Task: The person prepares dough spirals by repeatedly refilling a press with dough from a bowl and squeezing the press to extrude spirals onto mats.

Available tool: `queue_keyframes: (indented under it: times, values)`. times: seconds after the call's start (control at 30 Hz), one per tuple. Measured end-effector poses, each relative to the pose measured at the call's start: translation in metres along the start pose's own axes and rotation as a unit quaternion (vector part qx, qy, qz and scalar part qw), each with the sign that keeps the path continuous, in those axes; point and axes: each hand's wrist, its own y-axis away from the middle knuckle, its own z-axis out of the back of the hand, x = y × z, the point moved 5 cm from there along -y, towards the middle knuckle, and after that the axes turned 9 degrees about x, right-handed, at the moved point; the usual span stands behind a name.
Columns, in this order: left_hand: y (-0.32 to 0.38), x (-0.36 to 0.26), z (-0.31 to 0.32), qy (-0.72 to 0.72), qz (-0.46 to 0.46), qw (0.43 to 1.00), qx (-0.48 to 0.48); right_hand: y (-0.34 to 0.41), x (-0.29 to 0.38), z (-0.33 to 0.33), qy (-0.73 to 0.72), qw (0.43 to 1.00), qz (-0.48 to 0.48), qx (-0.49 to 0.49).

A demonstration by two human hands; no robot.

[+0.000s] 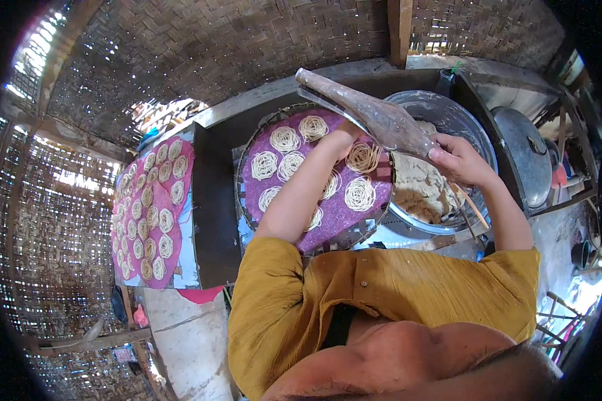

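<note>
A long, worn wooden implement (376, 113), perhaps a noodle press, slants above the worktop. My right hand (459, 158) grips its lower right end, thumb on top. My left hand (346, 138) reaches beneath the wood, its fingers mostly hidden, so I cannot tell whether it holds anything. Below it, round nests of pale noodle strands (360, 194) lie on a purple sheet (326, 235) over a round tray (241, 185). One shaded nest (363, 157) lies close to my left hand. Pale dough (416, 185) fills part of a large metal basin (469, 118) under my right hand.
At left, a pink sheet (153, 193) on a raised board carries several more noodle nests. Two thin sticks, one a light wooden stick (471, 205), slant over the basin's near side. A lidded metal pot (521, 155) stands at right. A woven bamboo wall (231, 45) rises behind.
</note>
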Motion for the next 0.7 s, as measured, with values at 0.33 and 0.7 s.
queue_keyframes:
  times: [0.33,0.7]
  values:
    - [-0.012,0.054,0.02,0.014,0.135,0.989,0.055,-0.005,-0.006,0.0,-0.077,0.995,-0.054,-0.02]
    - [0.055,0.005,0.004,-0.724,-0.078,0.685,-0.017,0.003,-0.02,0.011,-0.173,0.982,-0.026,-0.071]
